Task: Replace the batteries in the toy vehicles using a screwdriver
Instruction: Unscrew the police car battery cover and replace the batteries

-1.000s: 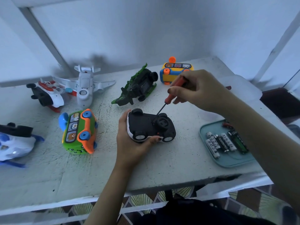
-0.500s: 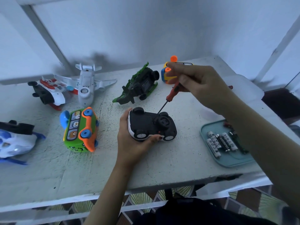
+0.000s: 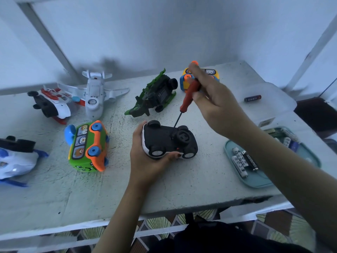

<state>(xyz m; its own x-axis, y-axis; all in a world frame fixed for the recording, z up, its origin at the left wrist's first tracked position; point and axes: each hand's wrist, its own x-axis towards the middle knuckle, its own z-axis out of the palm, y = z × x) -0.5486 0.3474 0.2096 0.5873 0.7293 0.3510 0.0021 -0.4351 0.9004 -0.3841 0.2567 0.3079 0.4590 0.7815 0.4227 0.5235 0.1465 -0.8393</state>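
Observation:
A small toy car (image 3: 165,141) lies upside down on the white table (image 3: 200,179), black underside up. My left hand (image 3: 145,159) grips its white body from the left, thumb along the near side. My right hand (image 3: 217,101) holds a red-handled screwdriver (image 3: 188,96) by the top of the handle. Its thin shaft slants down to the car's underside, near the far wheel. A teal tray (image 3: 255,181) at the right holds several batteries (image 3: 242,161), partly hidden by my right forearm.
Other toys lie around: a green and orange bus (image 3: 87,147), a white plane (image 3: 94,94), a red and white vehicle (image 3: 49,105), a green toy (image 3: 155,95), a yellow and blue toy (image 3: 211,73), a white and blue toy (image 3: 14,159). A loose battery (image 3: 252,98) lies on a clear lid.
My right hand has moved up the screwdriver handle and turned, fingers now at its top end. The car and my left hand have stayed put.

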